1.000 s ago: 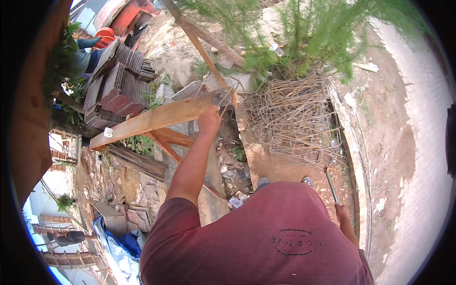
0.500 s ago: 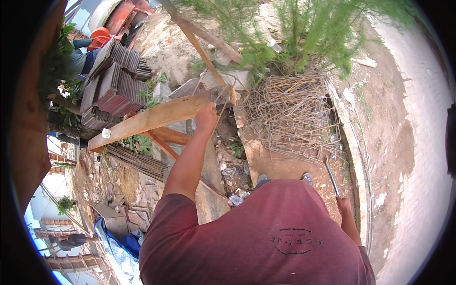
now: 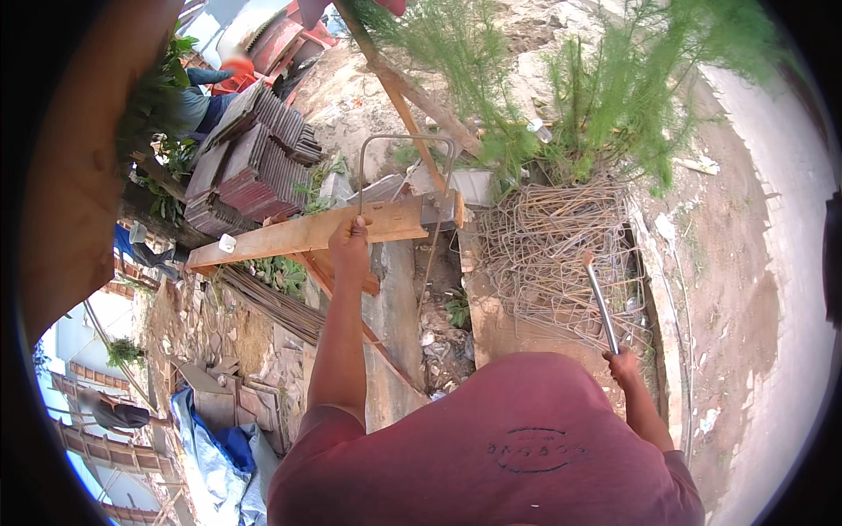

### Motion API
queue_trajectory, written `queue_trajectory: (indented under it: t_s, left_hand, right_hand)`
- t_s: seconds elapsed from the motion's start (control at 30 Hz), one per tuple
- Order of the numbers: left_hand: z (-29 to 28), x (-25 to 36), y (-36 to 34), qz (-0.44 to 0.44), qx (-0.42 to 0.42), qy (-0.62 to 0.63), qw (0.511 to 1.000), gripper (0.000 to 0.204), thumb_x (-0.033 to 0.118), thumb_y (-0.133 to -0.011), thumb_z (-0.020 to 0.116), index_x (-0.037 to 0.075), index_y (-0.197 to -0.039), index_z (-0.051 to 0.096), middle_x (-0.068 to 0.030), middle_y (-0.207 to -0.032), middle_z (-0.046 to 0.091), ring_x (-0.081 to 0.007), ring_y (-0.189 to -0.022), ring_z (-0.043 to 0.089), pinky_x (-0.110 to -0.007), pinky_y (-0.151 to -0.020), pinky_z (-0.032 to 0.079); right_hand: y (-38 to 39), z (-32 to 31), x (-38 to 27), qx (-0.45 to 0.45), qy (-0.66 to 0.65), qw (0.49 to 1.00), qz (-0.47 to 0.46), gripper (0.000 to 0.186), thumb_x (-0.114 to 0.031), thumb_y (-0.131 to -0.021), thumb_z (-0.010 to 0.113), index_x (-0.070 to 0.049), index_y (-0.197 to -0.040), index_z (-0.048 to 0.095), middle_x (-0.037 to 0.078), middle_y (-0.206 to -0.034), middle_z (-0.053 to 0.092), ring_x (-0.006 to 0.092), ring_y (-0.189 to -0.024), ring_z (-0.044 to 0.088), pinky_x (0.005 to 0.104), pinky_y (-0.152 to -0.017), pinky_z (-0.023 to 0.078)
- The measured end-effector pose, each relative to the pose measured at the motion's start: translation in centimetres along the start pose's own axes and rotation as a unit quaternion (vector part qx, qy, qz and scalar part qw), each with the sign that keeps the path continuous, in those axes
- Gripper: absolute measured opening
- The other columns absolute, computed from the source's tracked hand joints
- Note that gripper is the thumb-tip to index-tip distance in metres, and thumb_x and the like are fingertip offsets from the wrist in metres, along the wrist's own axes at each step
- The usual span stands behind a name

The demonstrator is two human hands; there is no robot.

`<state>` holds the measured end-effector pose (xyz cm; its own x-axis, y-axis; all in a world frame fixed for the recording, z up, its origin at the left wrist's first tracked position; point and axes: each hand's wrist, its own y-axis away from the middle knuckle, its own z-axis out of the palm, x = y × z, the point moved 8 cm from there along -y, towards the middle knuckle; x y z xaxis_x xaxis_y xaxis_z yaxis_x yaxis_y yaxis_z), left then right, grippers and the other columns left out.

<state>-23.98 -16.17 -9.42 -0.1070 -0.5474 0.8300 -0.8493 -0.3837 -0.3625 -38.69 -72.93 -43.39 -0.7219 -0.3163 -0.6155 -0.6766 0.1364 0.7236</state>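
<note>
My left hand (image 3: 351, 241) is closed on a thin steel rod bent into a squared loop (image 3: 408, 137), its bend standing above the wooden beam (image 3: 307, 235). Near the beam's right end, a dark metal block (image 3: 438, 213) sits on the wood, and the rod passes down beside it. My right hand (image 3: 623, 366) grips the lower end of a silvery bar tool (image 3: 602, 302), which slants up and left; its rusty tip lies over a pile of bent steel stirrups (image 3: 553, 263) on the ground.
Stacked reddish roof tiles (image 3: 259, 175) stand at the far left, beyond long rods (image 3: 272, 302). Feathery green plants (image 3: 596, 114) hang over the stirrups. A concrete edge (image 3: 662, 351) runs down the right side. Other people (image 3: 206, 110) are at the left, beside an orange machine.
My left hand has shifted left along the beam, and the bent loop now stands above it. My right hand has raised the bar slightly. The view has shifted.
</note>
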Motion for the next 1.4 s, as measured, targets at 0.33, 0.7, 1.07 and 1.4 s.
queue_trajectory:
  t_s: [0.33,0.7,1.07,1.4]
  left_hand:
    - [6.8,11.5,4.8,-0.050,0.087,0.412,0.905,0.029,0.029,-0.096,0.049,0.003,-0.090,0.058,0.0025,-0.060,0.043,-0.0051,-0.043,0.033,-0.021,-0.037,0.023]
    - [13.1,14.4,11.1,-0.024,-0.286,0.609,0.740,0.094,0.051,-0.077,0.065,0.014,-0.147,0.015,-0.0113,-0.149,0.021,-0.0253,-0.138,0.020,-0.045,-0.108,0.019]
    - [15.5,12.3,12.8,-0.091,-0.251,0.697,0.665,0.070,0.028,-0.084,0.054,0.013,-0.145,0.022,-0.0106,-0.135,0.044,-0.0261,-0.120,0.046,-0.042,-0.097,0.040]
    - [17.2,10.5,12.7,-0.112,-0.230,0.702,0.665,0.078,0.041,-0.074,0.062,0.008,-0.138,0.033,-0.0139,-0.135,0.040,-0.0295,-0.125,0.039,-0.052,-0.099,0.035]
  right_hand:
    - [7.3,9.7,-30.0,-0.201,-0.298,0.856,-0.371,0.024,-0.025,-0.089,0.062,-0.005,-0.093,0.050,0.007,-0.074,0.059,0.0146,-0.060,0.056,0.0281,-0.055,0.047]
    - [11.0,5.6,-34.7,-0.105,-0.243,0.831,-0.490,0.023,-0.023,-0.090,0.061,-0.008,-0.084,0.045,0.001,-0.061,0.049,0.0101,-0.047,0.046,0.0249,-0.043,0.038]
    - [15.5,5.3,-34.4,-0.021,-0.049,0.806,-0.590,0.015,-0.014,-0.090,0.060,-0.003,-0.088,0.050,-0.002,-0.062,0.045,0.0069,-0.054,0.036,0.0245,-0.047,0.030]
    - [15.9,4.8,-34.4,0.035,0.069,0.816,-0.573,0.026,-0.022,-0.083,0.065,-0.003,-0.082,0.048,0.013,-0.056,0.051,0.0243,-0.049,0.050,0.0378,-0.049,0.041]
